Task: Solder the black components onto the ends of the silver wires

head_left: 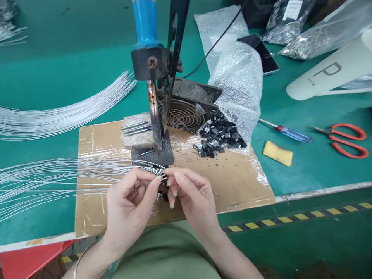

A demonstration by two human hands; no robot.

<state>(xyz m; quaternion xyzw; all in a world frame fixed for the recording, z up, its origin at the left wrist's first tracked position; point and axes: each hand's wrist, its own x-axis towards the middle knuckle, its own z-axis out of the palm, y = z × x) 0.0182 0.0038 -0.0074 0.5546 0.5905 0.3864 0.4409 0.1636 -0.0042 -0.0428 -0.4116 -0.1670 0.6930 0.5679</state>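
Observation:
My left hand [129,211] is closed, thumb and forefinger pinching the end of a white wire beside the loose bunch of white wires [99,164]. Close against it, my right hand [196,195] is closed in a pinch; a thin strand runs out across its palm. The fingertips nearly meet over small black pieces, mostly hidden by the fingers. Just beyond them a soldering iron [142,23] with a blue handle is clamped on a black stand [176,29], its bent tip pointing down. Both hands are above a cardboard sheet [232,186].
A pile of small black connectors [221,133] lies beside a dusty fan [186,114] and bubble wrap [241,77]. Metal rods rest on a wrapped block [136,141]. A second wire bundle [72,112] is at left. At right are a screwdriver [293,133], yellow sponge [277,154] and red-handled scissors [348,143].

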